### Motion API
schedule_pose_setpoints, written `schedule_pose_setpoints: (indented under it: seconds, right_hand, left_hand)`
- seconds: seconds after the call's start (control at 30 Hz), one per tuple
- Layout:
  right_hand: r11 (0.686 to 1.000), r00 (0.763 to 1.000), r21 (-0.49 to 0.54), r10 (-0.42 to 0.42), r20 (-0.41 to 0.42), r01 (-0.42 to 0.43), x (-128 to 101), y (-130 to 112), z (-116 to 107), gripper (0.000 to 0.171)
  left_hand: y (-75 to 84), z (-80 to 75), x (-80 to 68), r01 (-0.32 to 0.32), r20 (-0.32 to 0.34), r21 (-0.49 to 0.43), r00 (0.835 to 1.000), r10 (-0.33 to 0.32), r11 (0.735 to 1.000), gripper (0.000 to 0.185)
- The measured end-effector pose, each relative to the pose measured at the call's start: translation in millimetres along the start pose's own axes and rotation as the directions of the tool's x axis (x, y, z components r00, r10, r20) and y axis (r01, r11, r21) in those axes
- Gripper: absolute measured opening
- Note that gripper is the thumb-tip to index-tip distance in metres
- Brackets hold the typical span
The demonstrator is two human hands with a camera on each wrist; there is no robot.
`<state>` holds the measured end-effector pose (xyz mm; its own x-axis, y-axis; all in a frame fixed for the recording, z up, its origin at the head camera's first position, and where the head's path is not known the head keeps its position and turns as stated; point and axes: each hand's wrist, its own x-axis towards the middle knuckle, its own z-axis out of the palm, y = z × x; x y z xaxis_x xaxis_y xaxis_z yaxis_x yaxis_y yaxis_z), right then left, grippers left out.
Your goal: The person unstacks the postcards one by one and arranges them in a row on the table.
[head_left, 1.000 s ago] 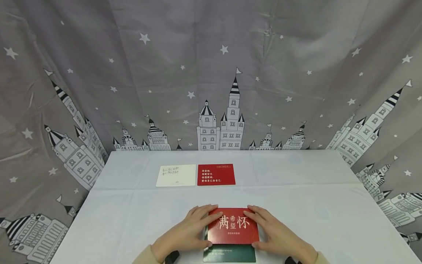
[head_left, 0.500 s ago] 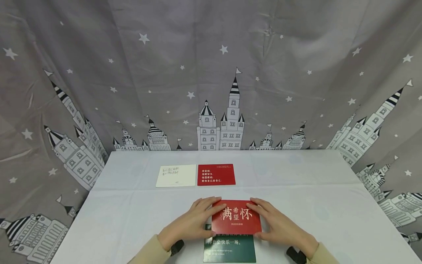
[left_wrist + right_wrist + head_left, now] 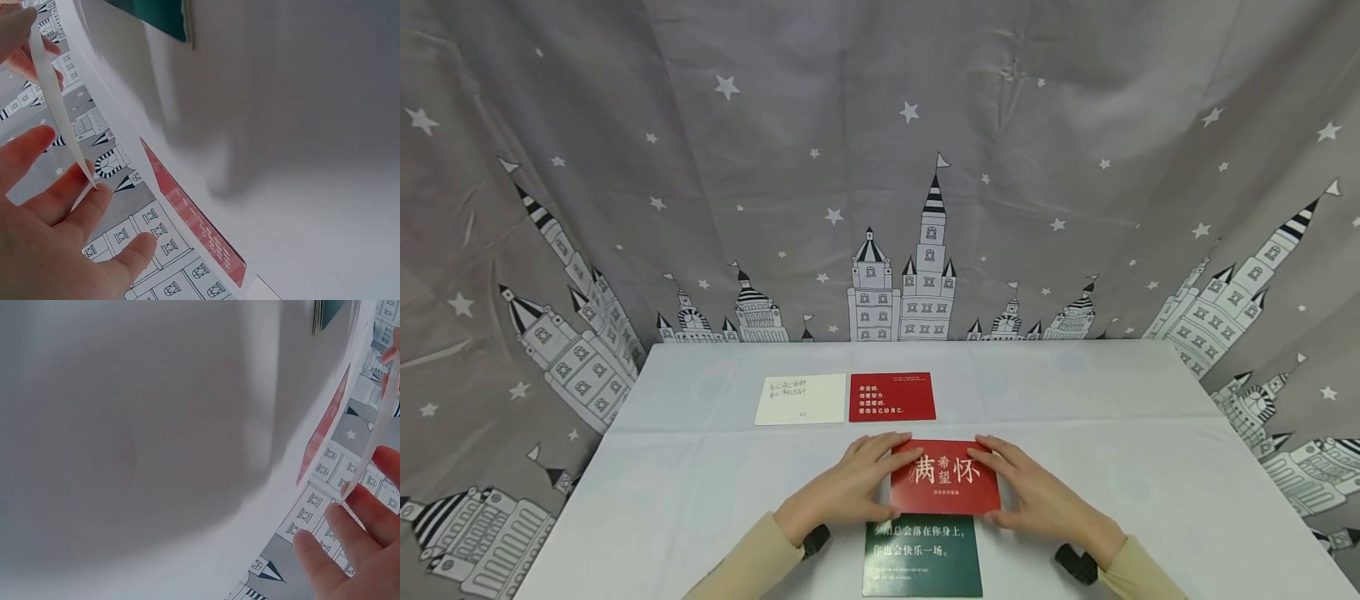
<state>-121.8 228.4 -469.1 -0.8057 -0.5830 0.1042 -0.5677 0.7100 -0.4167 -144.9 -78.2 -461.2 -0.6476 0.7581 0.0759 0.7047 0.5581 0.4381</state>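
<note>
White-clothed table [image 3: 700, 483], grey curtain [image 3: 880, 167] printed with stars and castles

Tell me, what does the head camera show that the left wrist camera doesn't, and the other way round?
Only the head view shows both hands, left hand and right hand, holding the big red card by its side edges, its printed face, and the white card at the far end of the table.

Only the left wrist view shows the held card edge-on as a thin pale strip between thumb and fingers.

Both show the green card, the small red card and the castle-print curtain.
</note>
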Motion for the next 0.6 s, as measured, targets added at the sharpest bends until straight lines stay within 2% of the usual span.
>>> schedule_pose_setpoints:
  seconds: [0.17,0.6]
  right_hand:
    - [1.000,1.000,0.007,-0.002,-0.008,0.002,2,6,-2,0.079]
    - [1.000,1.000,-0.005,-0.005,-0.027,0.005,9,18,-6,0.079]
  left_hand:
    - [-3.7,0.8,7.6,-0.008,-0.002,0.008,1.000,0.008,1.000,0.079]
    - [-9.7,2.9,24.4,0.040,0.023,0.022,0.999,-0.041,0.999,0.081]
